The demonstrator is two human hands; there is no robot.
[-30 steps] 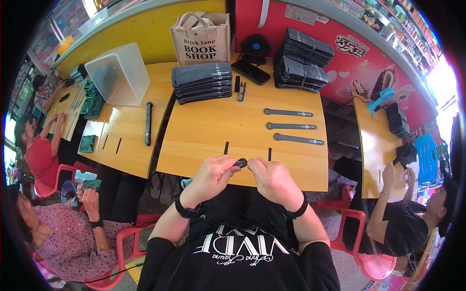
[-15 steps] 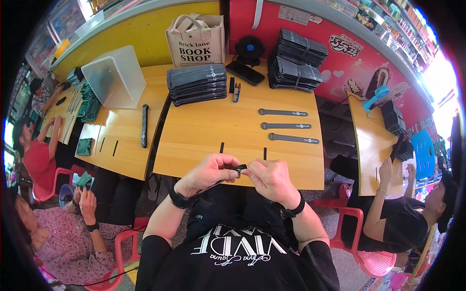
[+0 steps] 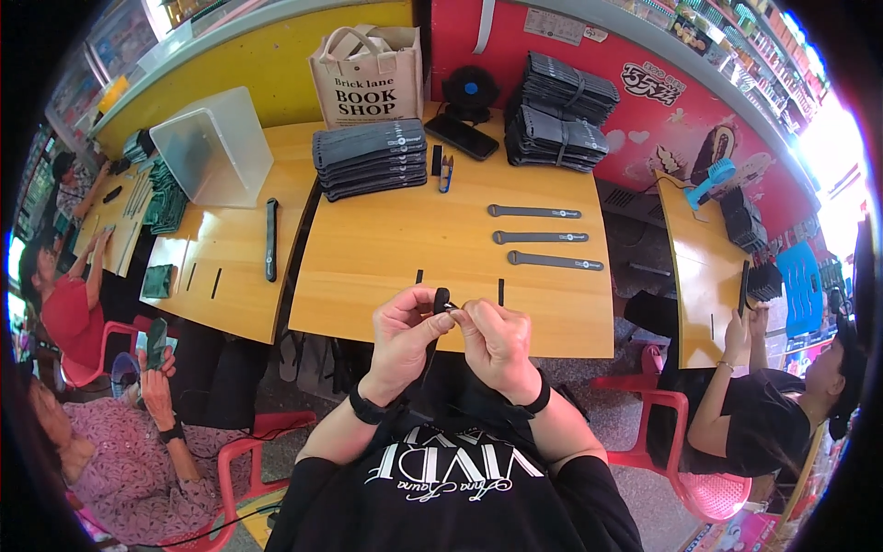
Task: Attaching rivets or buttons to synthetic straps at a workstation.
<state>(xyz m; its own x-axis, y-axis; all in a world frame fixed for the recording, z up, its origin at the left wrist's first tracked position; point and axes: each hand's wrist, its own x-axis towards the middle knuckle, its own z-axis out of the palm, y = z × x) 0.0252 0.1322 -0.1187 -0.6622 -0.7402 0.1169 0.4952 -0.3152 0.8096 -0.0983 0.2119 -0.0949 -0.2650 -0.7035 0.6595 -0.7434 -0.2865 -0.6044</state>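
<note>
Just in front of the table's near edge, my left hand pinches a dark strap between thumb and forefinger. Its rounded black end sticks up above the fingertips, and a thin length hangs below toward my lap. My right hand is closed at the same spot, its thumb and fingertips gripping part of the strap; the exact grip is hidden. Beyond my hands, three grey straps with a rounded end lie across the table's right side: a far strap, a middle strap and a near strap.
A stack of grey straps, tied bundles, blue-handled thread snips, a phone, a black fan and a cloth bag stand at the back. Co-workers sit left and right at neighbouring tables.
My right hand has shifted left and my left wrist has turned more upright. The strap's black end, lower and flatter before, now points up. Co-workers' hands have moved too.
</note>
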